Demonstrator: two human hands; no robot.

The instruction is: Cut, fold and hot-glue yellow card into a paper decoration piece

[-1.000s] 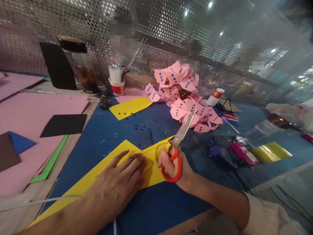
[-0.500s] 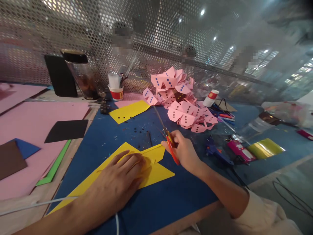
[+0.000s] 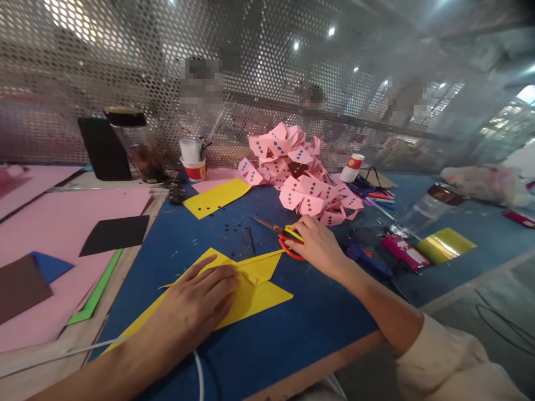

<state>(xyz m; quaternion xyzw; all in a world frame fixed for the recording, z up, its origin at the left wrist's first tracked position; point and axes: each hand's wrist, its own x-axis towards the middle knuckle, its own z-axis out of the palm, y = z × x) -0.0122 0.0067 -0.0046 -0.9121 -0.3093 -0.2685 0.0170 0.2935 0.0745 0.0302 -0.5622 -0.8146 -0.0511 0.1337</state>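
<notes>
My left hand [image 3: 198, 298] lies palm down on yellow paper [image 3: 261, 303], its fingers stretched out and slightly spread. A narrower folded yellow piece [image 3: 263, 266] reaches out to the right from beneath its fingertips. Low over the blue mat, my right hand [image 3: 315, 245] has its fingers at the red and yellow handles of a pair of scissors [image 3: 273, 226]. The blades point left toward the scattered dark bits. How firmly the fingers grip the handles is partly hidden.
Behind the scissors stands a pile of folded pink paper [image 3: 301, 172]. A glue gun [image 3: 368, 259], a magenta object [image 3: 405, 253] and a clear jar [image 3: 430, 206] lie right. Pink sheets [image 3: 83, 223] cover the left side. A white cable [image 3: 199, 373] runs under my left arm.
My right hand has brought the scissors down from upright to nearly flat over the mat, blades swinging left. It has moved off the yellow paper. My left hand stays on the paper.
</notes>
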